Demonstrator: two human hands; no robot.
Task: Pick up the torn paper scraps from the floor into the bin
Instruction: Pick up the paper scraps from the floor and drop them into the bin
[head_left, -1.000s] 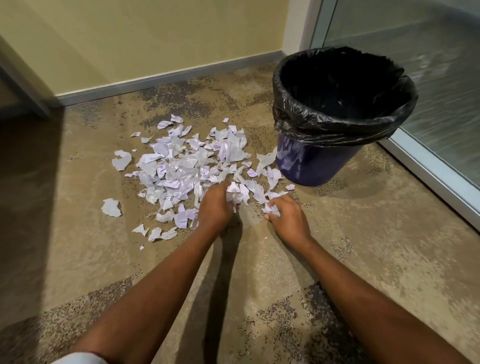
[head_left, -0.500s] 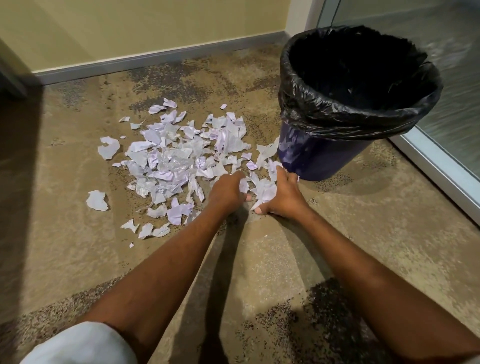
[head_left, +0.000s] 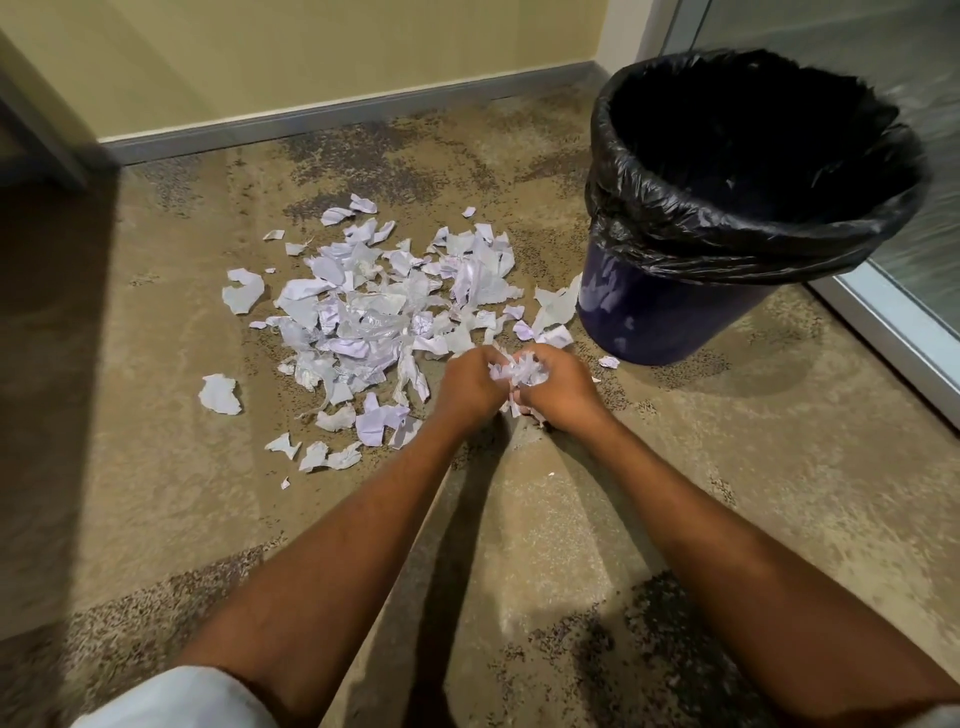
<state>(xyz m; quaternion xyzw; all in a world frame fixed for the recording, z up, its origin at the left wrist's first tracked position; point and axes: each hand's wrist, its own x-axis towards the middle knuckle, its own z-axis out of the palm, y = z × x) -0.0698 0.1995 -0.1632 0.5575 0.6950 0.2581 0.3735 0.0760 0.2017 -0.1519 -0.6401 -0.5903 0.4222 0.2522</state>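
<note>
Gripping scraps (head_left: 522, 370), hands (head_left: 563, 397) near bin (head_left: 665, 322), wall (head_left: 311, 52) beyond

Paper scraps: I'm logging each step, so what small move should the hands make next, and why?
Probably lift the bunch of scraps and carry it right, over the bin. The left hand and right hand clasp it between them, and the bin stands open close by.
</note>
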